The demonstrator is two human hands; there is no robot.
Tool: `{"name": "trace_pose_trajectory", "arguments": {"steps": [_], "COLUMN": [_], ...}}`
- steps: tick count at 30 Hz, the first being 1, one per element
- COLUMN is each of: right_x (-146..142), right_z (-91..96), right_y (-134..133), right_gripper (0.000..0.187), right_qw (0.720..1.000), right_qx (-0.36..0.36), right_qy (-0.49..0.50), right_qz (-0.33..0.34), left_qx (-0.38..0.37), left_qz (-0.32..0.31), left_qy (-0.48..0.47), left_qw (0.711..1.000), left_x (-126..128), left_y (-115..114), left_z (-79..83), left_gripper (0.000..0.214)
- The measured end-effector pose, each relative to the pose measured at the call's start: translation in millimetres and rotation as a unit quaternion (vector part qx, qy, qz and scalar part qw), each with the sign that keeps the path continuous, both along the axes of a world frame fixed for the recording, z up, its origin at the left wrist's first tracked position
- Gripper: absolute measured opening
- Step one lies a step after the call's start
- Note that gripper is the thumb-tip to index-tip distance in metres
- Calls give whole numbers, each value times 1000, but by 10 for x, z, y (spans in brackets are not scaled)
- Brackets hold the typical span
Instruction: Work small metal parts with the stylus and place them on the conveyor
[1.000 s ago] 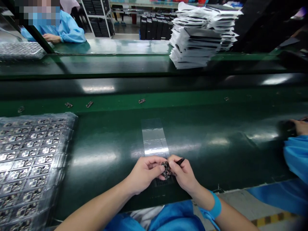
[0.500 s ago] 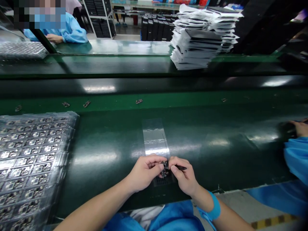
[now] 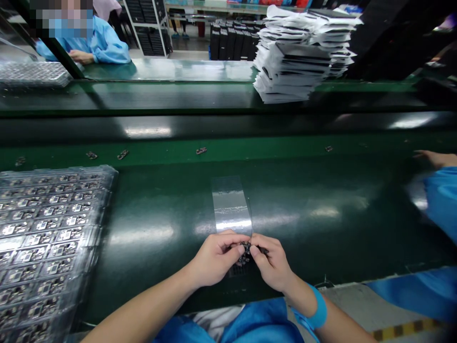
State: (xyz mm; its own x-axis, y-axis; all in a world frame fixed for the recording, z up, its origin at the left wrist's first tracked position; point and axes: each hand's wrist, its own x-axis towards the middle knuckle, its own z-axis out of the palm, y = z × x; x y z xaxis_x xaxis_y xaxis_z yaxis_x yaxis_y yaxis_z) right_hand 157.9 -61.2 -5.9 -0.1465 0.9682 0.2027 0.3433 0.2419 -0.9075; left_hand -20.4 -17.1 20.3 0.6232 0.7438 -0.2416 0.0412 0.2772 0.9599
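Low over the front of the green bench, my left hand pinches a small circuit board between thumb and fingers. My right hand, with a blue wrist band, is closed at the board's right edge. Its fingers are around a slim dark piece, mostly hidden, whose kind I cannot make out. A thin wire rises from between the two hands. Beneath them lies a clear plastic strip, its near end partly covered by my hands.
At left stands a clear tray full of boards. Small boards lie spaced along the belt beyond the bench. A stack of white-wrapped items stands behind. Another person's hand reaches in at right; someone else sits opposite.
The small boards on the belt have shifted left. The neighbour's hand at right has moved farther away over the bench. My fingers have closed in on the board, and the wire leans slightly more right.
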Motion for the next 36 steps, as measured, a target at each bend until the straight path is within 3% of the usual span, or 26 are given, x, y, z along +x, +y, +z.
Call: {"name": "trace_pose_trajectory", "arguments": {"steps": [5, 8, 32, 36], "right_x": [33, 48, -12, -4], "right_z": [-37, -76, 1, 12], "right_y": [28, 32, 37, 40], "right_gripper": [28, 24, 21, 21], "right_qw": [990, 982, 996, 995], "right_qx": [-103, -133, -66, -68], "right_qy": [72, 120, 45, 45], "right_qz": [-62, -65, -39, -60], "left_qx": [-139, -154, -178, -180], "left_qz": [-10, -19, -26, -25], "left_qy": [-28, -23, 3, 5], "left_qw": [990, 988, 984, 983], "left_x": [26, 36, 52, 54], "left_y": [-11, -18, -27, -32], "left_z": [-4, -18, -84, -78], "left_gripper": [44, 44, 12, 9]}}
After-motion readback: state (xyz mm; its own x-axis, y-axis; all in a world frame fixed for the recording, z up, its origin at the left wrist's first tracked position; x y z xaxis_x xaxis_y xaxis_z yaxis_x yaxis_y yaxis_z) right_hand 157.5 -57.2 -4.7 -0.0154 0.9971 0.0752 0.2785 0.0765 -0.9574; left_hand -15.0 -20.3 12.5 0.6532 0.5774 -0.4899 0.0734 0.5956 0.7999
